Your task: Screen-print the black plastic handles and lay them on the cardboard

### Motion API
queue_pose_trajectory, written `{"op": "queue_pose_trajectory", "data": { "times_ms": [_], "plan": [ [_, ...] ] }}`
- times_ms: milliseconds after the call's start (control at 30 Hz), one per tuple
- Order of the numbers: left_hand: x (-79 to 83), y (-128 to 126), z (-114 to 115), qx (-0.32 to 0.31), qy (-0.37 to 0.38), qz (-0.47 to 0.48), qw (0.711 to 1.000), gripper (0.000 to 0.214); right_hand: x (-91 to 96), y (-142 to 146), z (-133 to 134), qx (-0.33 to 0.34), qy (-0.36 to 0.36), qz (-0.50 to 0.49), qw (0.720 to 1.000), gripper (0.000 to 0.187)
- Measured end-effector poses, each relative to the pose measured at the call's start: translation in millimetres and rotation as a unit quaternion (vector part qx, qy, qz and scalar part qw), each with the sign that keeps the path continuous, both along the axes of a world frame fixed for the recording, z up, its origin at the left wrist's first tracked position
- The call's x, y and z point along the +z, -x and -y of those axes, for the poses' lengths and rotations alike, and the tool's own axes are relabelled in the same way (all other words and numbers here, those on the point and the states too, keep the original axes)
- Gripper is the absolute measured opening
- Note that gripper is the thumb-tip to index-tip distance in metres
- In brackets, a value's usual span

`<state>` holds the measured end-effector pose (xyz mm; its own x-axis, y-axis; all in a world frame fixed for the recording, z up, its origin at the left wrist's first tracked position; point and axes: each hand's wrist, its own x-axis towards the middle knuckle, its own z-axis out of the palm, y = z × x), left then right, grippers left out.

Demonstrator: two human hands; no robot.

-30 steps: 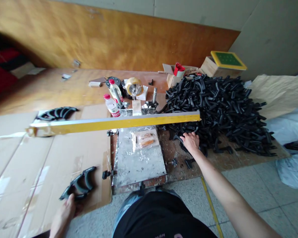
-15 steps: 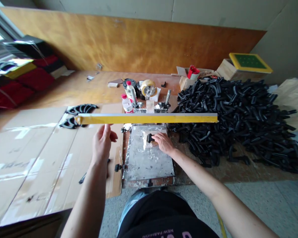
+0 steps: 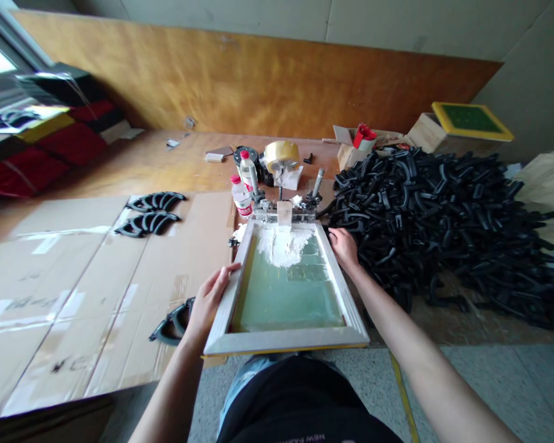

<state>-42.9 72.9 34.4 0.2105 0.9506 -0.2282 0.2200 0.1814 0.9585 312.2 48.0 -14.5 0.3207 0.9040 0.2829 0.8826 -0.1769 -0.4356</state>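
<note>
You have the screen frame [image 3: 286, 339] lying lowered in front of you, its far end at the metal clamp [image 3: 268, 214] and its near end close to your body. Inside it, the greenish mesh [image 3: 286, 304] carries a patch of white paste [image 3: 284, 247] near the far side.

Your left hand [image 3: 212, 295] is at the left rail of the frame, with its fingers rather straight and their tips touching this rail; whether they pinch it, I cannot tell. Your right hand [image 3: 345, 249] is beside the right rail, nearer to the clamp, with its fingers bent. I cannot tell if it presses the rail or holds something below.

To the right of your right hand, a large pile of black curved parts [image 3: 420, 215] covers the surface [image 3: 154, 157]. On the left, the cardboard [image 3: 101, 277] bears two groups of similar parts: the farther group [image 3: 159, 200] and, just beside it, the nearer group [image 3: 141, 223]. One more black piece [image 3: 167, 324] lies close to your left forearm, which partly hides it.

Behind the frame, to the left of the clamp, two bottles [image 3: 241, 200] with red caps stand upright, near a roll of yellowish tape [image 3: 281, 155].
</note>
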Motion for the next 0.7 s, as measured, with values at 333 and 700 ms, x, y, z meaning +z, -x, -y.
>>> {"op": "queue_pose_trajectory", "data": {
  "times_ms": [333, 700],
  "plan": [
    [-85.0, 2, 4, -0.001, 0.037, -0.085, 0.996, 0.079, 29.9, 81, -80, 0.187, 0.056, 0.123, 0.973, 0.018],
    [-86.1, 4, 3, 0.004, 0.049, -0.051, 0.997, 0.076, 26.2, 62, -26, 0.406, 0.042, 0.107, 0.906, 0.007]
  ]
}}
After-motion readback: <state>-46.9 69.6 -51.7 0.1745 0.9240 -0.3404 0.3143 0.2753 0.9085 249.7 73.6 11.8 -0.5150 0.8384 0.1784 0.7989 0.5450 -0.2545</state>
